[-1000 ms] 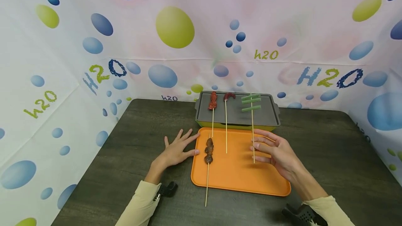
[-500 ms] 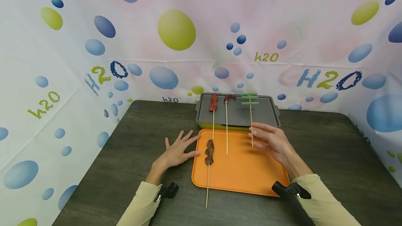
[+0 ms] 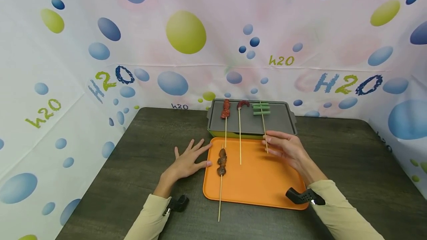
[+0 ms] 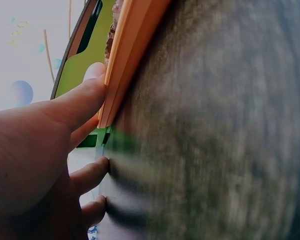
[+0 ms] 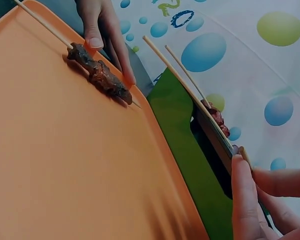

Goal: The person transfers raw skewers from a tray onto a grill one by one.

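Observation:
My right hand [image 3: 283, 149] pinches the lower end of a skewer [image 3: 261, 109] threaded with green stick-shaped pieces, which lie over the right half of a grey griddle pan [image 3: 280, 116]. With fingers spread, my left hand [image 3: 187, 162] rests at the left edge of an orange tray [image 3: 260, 180]. Its thumb [image 4: 90, 95] touches the tray's rim in the left wrist view. A skewer of brown meat chunks [image 3: 221, 161] lies along the tray's left side, its stick reaching past the near edge.
On the pan, a skewer of red meat [image 3: 225, 109] and one with a curled dark-red piece [image 3: 242, 104] point away from me, their sticks over the tray. The dark table [image 3: 160, 132] meets a bubble-print cloth [image 3: 186, 62] behind.
My right hand has moved forward, away from me, with the green skewer. The skewer's far end has swung left toward the curled piece. My left hand stays at the tray.

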Motion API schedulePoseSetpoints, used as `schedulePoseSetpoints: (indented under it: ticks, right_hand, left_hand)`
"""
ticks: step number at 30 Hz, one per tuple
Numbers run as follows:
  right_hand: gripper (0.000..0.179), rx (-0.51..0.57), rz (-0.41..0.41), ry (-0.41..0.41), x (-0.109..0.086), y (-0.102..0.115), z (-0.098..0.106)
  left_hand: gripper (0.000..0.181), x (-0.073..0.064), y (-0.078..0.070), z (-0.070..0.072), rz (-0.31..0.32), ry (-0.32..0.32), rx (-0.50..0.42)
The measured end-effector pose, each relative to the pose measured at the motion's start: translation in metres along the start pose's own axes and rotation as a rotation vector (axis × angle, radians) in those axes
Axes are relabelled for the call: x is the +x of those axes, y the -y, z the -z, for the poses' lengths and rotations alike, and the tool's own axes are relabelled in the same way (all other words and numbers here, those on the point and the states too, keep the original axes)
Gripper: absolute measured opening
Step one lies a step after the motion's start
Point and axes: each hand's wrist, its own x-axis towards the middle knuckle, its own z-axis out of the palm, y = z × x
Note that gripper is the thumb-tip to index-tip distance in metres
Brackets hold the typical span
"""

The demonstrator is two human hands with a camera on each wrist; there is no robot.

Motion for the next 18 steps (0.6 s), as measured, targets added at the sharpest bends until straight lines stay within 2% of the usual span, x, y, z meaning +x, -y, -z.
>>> schedulePoseSetpoints:
  ticks: [7,13,18]
  right_hand:
    - [0.059,-0.009,0.035,0.006,-0.004,-0.005,0.000]
    - [0.058,-0.049,0.077,-0.007,-0.019,-0.009,0.004]
    - [0.056,-0.061,0.076,0.002,-0.034,-0.015,0.007]
  left_hand:
    - [0.070,-0.002,0.001,-0.001,-0.003,-0.009,0.003]
    - [0.069,-0.001,-0.001,-0.001,-0.006,-0.014,0.002]
    - [0.069,0.000,0.000,-0.001,-0.011,-0.011,-0.009]
